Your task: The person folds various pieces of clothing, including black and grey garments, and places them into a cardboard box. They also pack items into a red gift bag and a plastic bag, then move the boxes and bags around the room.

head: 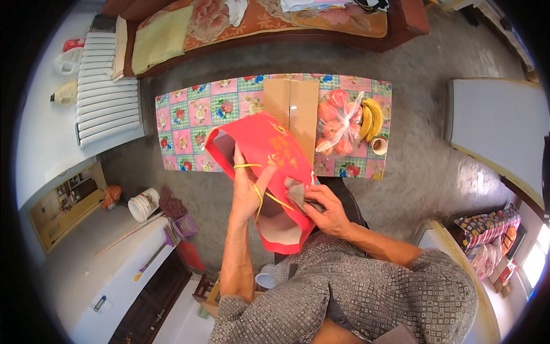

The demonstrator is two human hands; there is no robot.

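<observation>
A red paper gift bag (pixel 258 142) with gold print and yellow cord handles is held tilted in front of me, its open end towards me and to the left. My left hand (pixel 249 187) grips its near wall at the opening, with a yellow cord around the fingers. In my right hand (pixel 328 210) is a crumpled grey cloth (pixel 296 193), pressed against the bag's right side. Behind the bag a closed cardboard box (pixel 303 99) lies on the table, partly covered by the bag.
On the patterned tablecloth (pixel 184 116) stand a plastic bag of red fruit (pixel 339 124), bananas (pixel 373 118) and a cup (pixel 379 146) with small brown contents. A sofa (pixel 258 32) is beyond the table. A white bucket (pixel 144 205) and a purple dustpan (pixel 184 225) are at left.
</observation>
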